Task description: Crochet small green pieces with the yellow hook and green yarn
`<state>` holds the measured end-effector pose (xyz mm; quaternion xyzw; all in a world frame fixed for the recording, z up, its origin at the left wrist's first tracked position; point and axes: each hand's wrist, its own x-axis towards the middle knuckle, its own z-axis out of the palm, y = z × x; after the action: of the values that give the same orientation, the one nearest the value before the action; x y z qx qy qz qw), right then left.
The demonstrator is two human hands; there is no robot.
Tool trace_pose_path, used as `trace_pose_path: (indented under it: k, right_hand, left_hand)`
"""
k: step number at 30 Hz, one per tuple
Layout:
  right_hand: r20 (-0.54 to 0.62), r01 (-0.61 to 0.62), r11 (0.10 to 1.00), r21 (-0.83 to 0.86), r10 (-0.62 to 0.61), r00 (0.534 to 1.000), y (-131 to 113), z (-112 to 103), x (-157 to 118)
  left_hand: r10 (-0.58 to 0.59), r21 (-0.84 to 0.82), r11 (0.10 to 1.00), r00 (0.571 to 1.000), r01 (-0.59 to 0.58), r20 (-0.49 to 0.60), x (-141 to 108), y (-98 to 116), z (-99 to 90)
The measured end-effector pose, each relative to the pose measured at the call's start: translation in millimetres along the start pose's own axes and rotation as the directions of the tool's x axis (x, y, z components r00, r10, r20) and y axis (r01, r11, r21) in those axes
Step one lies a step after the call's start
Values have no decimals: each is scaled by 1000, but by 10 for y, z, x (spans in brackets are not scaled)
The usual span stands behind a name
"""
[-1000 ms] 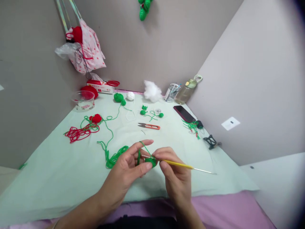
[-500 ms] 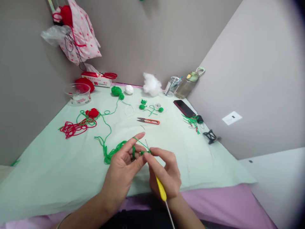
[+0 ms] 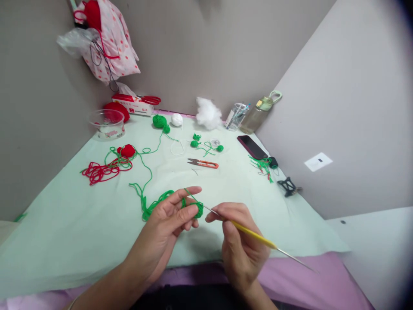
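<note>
Pinched between the thumb and fingers of my left hand point(image 3: 171, 219) is a small green crochet piece point(image 3: 199, 210). Green yarn runs from it up over my raised index finger and loops around another finger. My right hand point(image 3: 240, 241) grips a crochet hook point(image 3: 253, 234) by its yellow handle, like a pen. The hook's thin metal tip reaches the edge of the crochet piece; whether it sits inside a stitch is too small to tell. Beside my left hand lies a loose heap of green yarn point(image 3: 151, 209) on the table.
Orange thread snips point(image 3: 203, 163) lie beyond my hands. Red yarn point(image 3: 100, 172) is tangled at left near a clear tub point(image 3: 108, 129). At the back are a green yarn ball point(image 3: 159, 121), white stuffing point(image 3: 208, 113) and a bottle point(image 3: 258, 114). A phone point(image 3: 252, 147) rests at right.
My right hand has moved right and away from my left fingers, and the hook has swung from steep to a flatter slant. More of the green crochet piece shows now.
</note>
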<state>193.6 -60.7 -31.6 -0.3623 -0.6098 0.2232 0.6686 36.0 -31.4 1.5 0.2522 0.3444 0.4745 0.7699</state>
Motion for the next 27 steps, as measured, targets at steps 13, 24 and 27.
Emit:
trace_pose_path:
  k: [13, 24, 27]
  right_hand:
    - [12, -273, 894, 356, 288, 958, 58, 76, 106]
    - [70, -247, 937, 246, 237, 969, 15, -27, 149]
    - [104, -137, 989, 62, 130, 986, -35, -74, 111]
  left_hand:
    - [68, 102, 992, 997, -71, 34, 27, -25, 13]
    - [179, 298, 937, 983, -180, 30, -5, -36, -43]
    - [232, 367, 904, 973, -220, 13, -16, -42, -73]
